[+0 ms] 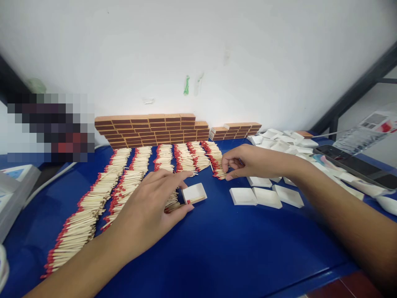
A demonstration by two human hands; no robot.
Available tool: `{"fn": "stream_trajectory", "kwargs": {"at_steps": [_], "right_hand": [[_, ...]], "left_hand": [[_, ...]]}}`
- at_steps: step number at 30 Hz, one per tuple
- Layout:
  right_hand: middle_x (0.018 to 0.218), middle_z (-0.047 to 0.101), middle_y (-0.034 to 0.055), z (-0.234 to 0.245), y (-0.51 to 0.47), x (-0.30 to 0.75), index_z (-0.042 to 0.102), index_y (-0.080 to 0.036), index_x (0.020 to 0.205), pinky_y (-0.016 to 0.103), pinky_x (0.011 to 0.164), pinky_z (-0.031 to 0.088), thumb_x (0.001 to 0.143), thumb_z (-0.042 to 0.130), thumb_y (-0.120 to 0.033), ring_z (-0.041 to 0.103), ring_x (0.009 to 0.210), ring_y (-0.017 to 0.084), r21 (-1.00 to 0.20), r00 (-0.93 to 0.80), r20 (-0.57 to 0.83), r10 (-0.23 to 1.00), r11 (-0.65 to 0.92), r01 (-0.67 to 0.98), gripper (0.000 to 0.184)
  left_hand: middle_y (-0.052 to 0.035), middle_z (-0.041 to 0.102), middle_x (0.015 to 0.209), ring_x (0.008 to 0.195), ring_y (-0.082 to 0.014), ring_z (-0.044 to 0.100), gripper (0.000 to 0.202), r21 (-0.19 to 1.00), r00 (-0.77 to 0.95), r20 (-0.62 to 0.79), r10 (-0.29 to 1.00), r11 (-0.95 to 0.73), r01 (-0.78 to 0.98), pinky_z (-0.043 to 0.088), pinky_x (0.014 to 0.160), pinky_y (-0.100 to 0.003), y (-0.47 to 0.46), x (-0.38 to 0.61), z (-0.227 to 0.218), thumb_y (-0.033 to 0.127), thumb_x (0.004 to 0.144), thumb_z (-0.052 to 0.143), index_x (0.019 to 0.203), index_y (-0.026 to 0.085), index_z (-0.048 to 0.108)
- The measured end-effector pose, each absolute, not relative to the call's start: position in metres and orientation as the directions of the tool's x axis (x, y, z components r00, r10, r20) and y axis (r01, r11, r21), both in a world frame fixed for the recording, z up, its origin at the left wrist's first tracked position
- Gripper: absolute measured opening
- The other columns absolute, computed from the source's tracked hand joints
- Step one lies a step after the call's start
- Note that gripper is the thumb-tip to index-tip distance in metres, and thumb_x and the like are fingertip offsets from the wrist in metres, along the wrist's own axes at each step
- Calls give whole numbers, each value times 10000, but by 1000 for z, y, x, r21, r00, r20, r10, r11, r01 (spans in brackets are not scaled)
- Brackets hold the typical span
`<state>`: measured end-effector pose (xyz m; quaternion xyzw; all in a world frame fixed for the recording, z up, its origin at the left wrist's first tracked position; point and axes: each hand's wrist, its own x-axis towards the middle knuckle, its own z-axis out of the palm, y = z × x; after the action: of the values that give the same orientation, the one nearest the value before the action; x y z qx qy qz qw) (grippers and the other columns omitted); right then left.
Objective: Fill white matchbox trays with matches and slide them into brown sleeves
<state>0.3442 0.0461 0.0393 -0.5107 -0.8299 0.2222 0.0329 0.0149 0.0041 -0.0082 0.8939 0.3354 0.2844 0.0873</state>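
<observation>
My left hand (155, 198) grips a small white matchbox tray (194, 193) by its left end, between thumb and fingers. A few red-tipped matches lie along the tray's near side. Behind it, my right hand (240, 162) pinches at the near end of the rightmost row of matches (212, 155); its fingertips partly cover the sticks there. Several long rows of matches (89, 207) stretch to the left, red heads mostly toward the left. My left hand and forearm hide parts of these rows.
Stacked matchboxes (155, 130) line the wall, with a smaller stack (237, 130) beside them. Three white trays (267, 198) sit at right, before a heap of more trays (281, 142). A dark phone (359, 165) lies far right on the blue table (198, 256). A white cable (49, 182) runs at left.
</observation>
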Motion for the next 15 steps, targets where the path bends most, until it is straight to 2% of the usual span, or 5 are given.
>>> {"fn": "stream_trajectory", "kwargs": {"at_steps": [10, 15], "right_hand": [[689, 543, -36, 40, 46, 345, 808, -238, 900, 299, 586, 313, 921, 745, -531, 468, 600, 123, -420, -521, -157, 839, 420, 804, 301], [676, 519, -40, 45, 44, 343, 815, -245, 915, 290, 566, 330, 905, 758, -498, 477, 588, 124, -390, -494, -170, 853, 402, 828, 259]], "left_hand": [[9, 755, 1165, 1182, -247, 659, 596, 349, 607, 466, 643, -765, 542, 532, 1042, -417, 3, 15, -8, 271, 944, 791, 1472, 340, 523], [12, 753, 1166, 1183, -243, 655, 587, 342, 613, 465, 638, -769, 541, 526, 1049, -414, 3, 15, -8, 277, 948, 791, 1466, 333, 521]]}}
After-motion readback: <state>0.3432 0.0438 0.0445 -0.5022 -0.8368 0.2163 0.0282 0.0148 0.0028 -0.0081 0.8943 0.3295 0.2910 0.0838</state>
